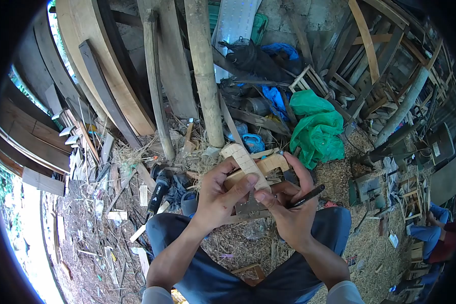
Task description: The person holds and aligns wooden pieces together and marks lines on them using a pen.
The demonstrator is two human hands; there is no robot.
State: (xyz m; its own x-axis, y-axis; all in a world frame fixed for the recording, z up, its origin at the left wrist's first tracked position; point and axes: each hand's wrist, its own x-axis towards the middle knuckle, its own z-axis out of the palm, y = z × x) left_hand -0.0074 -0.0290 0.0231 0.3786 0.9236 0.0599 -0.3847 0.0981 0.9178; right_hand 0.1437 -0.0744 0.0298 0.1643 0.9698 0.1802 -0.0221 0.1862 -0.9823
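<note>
A light wooden piece (247,166) with marks along it is held between my two hands, slanting down to the right. My left hand (227,190) grips it with the thumb pressed on its face. My right hand (290,207) pinches its lower end with the thumb, while the raised index finger reaches a second, curved wooden piece (274,162) behind the first. A black marker (307,196) lies between the fingers of my right hand, pointing up to the right. Part of the second piece is hidden behind the first one and my fingers.
A black power tool (159,190) lies on the ground to the left. A green plastic bag (316,129) sits ahead on the right. Long boards (106,66) and a post (204,71) stand upright ahead. Another person (430,235) is partly visible at the far right.
</note>
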